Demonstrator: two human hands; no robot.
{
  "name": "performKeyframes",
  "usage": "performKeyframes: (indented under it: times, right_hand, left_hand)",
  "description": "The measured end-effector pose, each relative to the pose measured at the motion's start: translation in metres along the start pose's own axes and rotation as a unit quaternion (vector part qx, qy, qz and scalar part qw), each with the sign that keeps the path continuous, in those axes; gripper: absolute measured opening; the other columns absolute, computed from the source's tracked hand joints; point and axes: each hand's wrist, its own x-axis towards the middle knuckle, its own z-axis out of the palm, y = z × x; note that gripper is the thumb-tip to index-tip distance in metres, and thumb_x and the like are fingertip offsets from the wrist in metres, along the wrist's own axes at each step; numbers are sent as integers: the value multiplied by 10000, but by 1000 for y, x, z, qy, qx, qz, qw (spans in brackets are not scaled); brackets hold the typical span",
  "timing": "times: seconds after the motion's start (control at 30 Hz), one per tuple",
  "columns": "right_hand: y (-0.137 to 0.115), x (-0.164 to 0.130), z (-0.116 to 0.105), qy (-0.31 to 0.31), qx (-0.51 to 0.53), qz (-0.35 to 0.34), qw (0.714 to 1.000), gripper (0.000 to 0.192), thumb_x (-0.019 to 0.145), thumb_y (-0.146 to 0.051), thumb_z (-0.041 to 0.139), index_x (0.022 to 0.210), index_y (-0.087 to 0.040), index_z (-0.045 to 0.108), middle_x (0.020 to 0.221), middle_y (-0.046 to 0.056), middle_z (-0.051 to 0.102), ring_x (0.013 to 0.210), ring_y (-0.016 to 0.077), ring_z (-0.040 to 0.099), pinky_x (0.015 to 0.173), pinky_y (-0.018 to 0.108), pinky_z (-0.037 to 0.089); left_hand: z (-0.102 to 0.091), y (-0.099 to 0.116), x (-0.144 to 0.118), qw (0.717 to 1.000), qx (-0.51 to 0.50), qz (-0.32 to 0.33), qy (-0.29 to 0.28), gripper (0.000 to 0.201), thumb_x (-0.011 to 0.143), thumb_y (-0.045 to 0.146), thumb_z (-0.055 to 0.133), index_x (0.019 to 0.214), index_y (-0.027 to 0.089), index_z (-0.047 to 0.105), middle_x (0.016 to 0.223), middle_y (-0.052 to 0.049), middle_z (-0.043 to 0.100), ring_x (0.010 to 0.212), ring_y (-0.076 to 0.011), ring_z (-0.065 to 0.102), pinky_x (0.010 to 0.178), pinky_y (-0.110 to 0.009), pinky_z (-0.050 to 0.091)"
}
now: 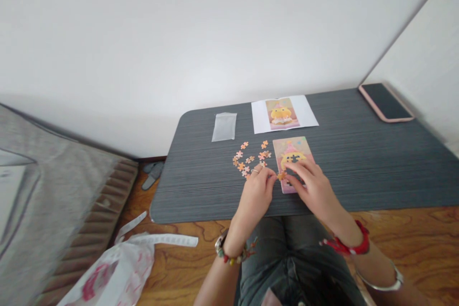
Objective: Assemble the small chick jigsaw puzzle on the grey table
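An orange-brown puzzle piece (282, 176) is between my two hands, over the left edge of a small jigsaw puzzle (278, 149). My right hand (312, 182) pinches the piece from the right with thumb and fingertips, covering the lower right of the puzzle. From the left, the closed fingertips of my left hand (257, 187), with a ring on one finger, meet the same piece. The puzzle shows a yellow character in a pink hat, with dark gaps around its middle. Several loose puzzle pieces (241, 166) lie scattered just beyond and left of my left hand.
Behind the puzzle lies a white sheet (308, 111) with a printed picture. A clear plastic pouch (224, 126) is left of it. A pink-edged phone (387, 101) rests at the right back of the dark table (193, 172). A plastic bag (125, 267) stands on the floor.
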Motion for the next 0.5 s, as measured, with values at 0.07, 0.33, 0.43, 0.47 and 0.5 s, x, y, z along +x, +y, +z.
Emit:
performKeyframes:
  times: [0.07,0.33,0.43,0.47,0.5]
  right_hand:
    - [5,2,-5,-40,29,-18,999,192,893,-258,454,988,-213,615,867,56,591,845,180,567,777,318,443]
    - [8,-3,-6,-14,97,85,992,188,849,-318,519,748,-198,623,726,29,587,662,148,546,615,275,446]
    - [9,-4,-7,10,124,154,980,198,828,-343,537,725,-198,624,721,31,605,628,148,544,572,274,432]
    - [10,-4,-8,16,134,170,976,200,820,-350,545,720,-198,627,720,32,608,629,150,548,566,274,429]
    - [11,-4,-8,21,143,184,972,202,813,-358,551,717,-199,631,719,33,610,633,153,551,560,274,426]
  left_hand:
    - [-5,-1,3,998,32,34,-37,165,883,140,414,794,176,549,813,-21,540,783,-153,522,731,-274,418]
    - [-2,6,15,996,53,57,-33,127,887,171,441,885,173,567,865,-36,558,835,-162,550,780,-295,449]
    - [6,6,13,997,56,57,13,124,868,213,496,965,187,569,898,-39,550,834,-159,554,764,-290,468]
    - [9,7,12,996,66,58,28,137,862,224,510,980,189,569,909,-42,545,832,-160,554,751,-286,474]
    - [12,7,11,994,79,60,39,145,858,229,516,988,192,570,915,-43,540,827,-159,554,737,-281,478]
